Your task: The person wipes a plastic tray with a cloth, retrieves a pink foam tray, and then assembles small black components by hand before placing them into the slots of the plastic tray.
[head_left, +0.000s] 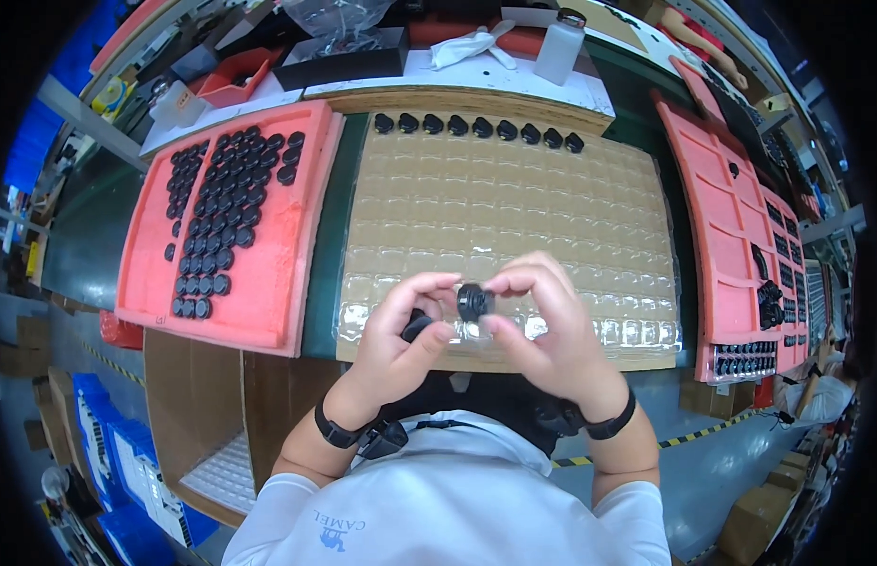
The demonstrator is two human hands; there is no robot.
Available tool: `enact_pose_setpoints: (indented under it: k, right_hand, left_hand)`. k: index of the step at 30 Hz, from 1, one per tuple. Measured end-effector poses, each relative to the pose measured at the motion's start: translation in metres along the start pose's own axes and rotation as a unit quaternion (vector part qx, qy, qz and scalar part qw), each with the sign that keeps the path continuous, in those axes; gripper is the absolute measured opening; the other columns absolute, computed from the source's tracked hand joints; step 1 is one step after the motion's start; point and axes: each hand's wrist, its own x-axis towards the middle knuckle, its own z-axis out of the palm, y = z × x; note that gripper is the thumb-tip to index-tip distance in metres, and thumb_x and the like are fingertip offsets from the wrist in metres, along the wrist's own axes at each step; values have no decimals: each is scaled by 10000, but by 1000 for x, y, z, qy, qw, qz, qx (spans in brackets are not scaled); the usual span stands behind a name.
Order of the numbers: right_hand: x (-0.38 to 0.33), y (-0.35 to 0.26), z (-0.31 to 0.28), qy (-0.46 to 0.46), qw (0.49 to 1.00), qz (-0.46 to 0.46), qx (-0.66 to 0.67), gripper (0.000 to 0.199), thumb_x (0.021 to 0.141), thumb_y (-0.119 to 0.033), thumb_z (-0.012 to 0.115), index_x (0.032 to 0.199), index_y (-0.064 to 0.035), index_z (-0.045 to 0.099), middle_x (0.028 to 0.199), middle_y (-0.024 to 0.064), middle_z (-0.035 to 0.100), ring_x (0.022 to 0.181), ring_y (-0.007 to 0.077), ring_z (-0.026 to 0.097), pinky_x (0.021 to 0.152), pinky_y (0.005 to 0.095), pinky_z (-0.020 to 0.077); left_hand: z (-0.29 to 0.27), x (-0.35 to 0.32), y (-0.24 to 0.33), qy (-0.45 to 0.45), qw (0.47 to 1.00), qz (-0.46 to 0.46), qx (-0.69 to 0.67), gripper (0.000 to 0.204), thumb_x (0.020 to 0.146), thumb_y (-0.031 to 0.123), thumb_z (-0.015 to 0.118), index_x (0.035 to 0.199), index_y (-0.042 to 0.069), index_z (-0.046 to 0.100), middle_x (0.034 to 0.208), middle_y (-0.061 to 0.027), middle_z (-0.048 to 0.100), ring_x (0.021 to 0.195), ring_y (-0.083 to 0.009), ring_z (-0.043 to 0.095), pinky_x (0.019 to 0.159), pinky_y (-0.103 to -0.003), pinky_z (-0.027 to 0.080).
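Observation:
Between the thumb and forefinger of my right hand (549, 330) is a small round black plastic part (472, 302), its near side slightly blurred. My left hand (387, 335) is curled round a second black part (417, 325), partly hidden by its fingers, and its fingertips come close to the first part. Both hands hover over the near edge of a clear plastic tray of shallow pockets (504, 217), which lies on brown cardboard. Along that tray's far edge sits a row of several black parts (481, 126).
At left, a pink foam tray (311, 208) carries many black round parts. Another pink tray with compartments (707, 189) stands at right, holding black pieces. Behind, a white shelf bears a bottle (560, 49), white gloves (471, 47) and a black box (344, 61).

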Motion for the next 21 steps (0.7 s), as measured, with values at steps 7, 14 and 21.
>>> enact_pose_setpoints:
  k: [7,14,21]
  right_hand:
    - [38,92,-60,18,972,219,-84,213,807,-47,636,998,19,570,838,52,582,756,111,548,700,240,458]
    - [61,229,-137,96,914,292,-265,223,823,-164,635,976,-6,592,833,90,638,753,169,604,701,282,480]
    - [77,253,-129,66,887,334,-312,213,824,-184,620,965,-25,595,866,115,645,802,247,626,732,343,492]
  left_hand:
    - [-24,-1,-40,32,992,-97,-74,303,939,209,515,1148,-10,499,892,-53,590,657,-39,454,613,-180,393]
    - [-23,-1,-45,26,988,-114,-103,288,958,235,469,1109,-7,508,851,-64,596,577,-22,404,530,-165,349]
    - [-26,0,-44,22,989,-125,-75,350,958,298,458,1086,-24,512,826,-93,588,547,-45,412,502,-169,341]
